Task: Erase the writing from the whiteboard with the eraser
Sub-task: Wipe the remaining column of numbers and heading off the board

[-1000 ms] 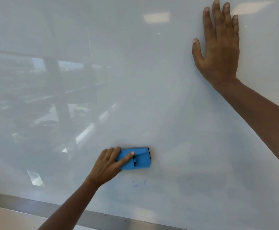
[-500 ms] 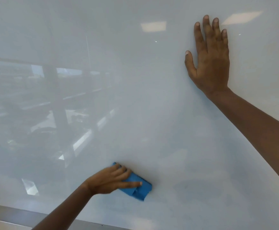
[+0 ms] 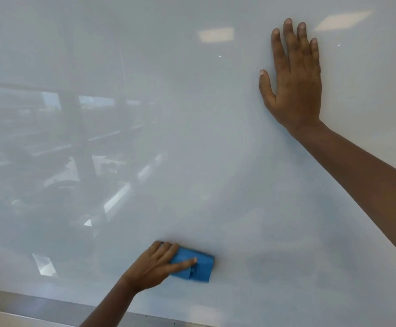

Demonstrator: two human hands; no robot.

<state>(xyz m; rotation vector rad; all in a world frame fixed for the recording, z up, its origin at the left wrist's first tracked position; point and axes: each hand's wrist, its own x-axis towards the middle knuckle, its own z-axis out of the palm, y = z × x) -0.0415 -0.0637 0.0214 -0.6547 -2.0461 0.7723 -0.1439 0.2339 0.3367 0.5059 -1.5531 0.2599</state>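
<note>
A glossy whiteboard point(image 3: 192, 138) fills the head view. My left hand point(image 3: 155, 267) presses a blue eraser point(image 3: 195, 267) flat against the board near its lower edge, fingers laid over the eraser's left half. My right hand point(image 3: 292, 79) rests flat on the board at the upper right, fingers spread and pointing up, holding nothing. I make out no clear writing; only faint grey smudges show to the right of the eraser.
A metal frame strip point(image 3: 39, 305) runs along the board's bottom edge. The board's left half mirrors a window and a dark post; ceiling lights glare near the top.
My left hand slid the eraser down over the faint marks below it, then a little to the right. The right hand stayed flat on the board.
</note>
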